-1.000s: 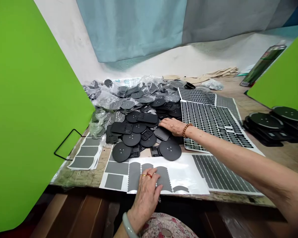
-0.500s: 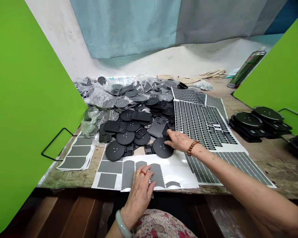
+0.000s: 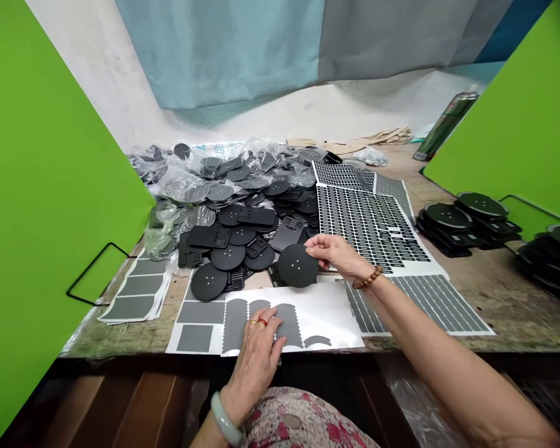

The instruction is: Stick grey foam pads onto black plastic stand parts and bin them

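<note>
Head view: black disc [image 3: 298, 267] in right hand [image 3: 338, 255]

The left hand [image 3: 256, 345] covers part of the sticker sheet [image 3: 333, 308]; the raised disc [image 3: 298, 266] hides some parts behind it; curtain [image 3: 233, 50], green boards [image 3: 42, 186] and rightmost stack [image 3: 553, 261] run past the edges; the can's [image 3: 448, 122] print is too small to read.
</note>
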Tool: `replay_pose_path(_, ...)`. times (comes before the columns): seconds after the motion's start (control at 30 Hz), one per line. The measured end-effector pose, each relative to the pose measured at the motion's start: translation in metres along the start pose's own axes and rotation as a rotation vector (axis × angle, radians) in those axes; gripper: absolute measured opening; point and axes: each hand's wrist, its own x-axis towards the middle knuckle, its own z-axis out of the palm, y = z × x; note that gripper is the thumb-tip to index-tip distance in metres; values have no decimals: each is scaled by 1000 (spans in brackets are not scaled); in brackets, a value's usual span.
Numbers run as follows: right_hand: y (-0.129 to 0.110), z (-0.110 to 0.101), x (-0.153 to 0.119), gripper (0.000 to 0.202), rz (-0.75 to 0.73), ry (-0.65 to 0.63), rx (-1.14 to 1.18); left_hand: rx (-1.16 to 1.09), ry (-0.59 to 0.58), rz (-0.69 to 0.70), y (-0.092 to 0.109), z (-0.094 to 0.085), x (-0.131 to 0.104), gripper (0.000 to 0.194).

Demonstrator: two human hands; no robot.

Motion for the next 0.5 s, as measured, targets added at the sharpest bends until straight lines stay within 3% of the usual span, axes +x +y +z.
replay_pose_path(0.13, -29, -13, -20, 18, -226, 108, -91, -62, -11, 1, 2, -2, 5, 26)
replay_pose_path(0.23, -35, -25, -31, 19, -246, 79, -22, -191, 36, -87, 5, -8, 11, 22)
replay_pose_path(0.33, -27, -26, -36, 21, -129, -88, 71, -458, 143, -361, 8, -20, 19, 27)
replay_pose_path(0.4, -18, -19, -37, 23, -44, -238, 92, -780, 167, -563, 10, -30, 24, 41)
replay_pose_path(0.5, -3, 2, -34, 25, 45, -446, 118, -1301, -25, -719, 13, -45, 28, 56)
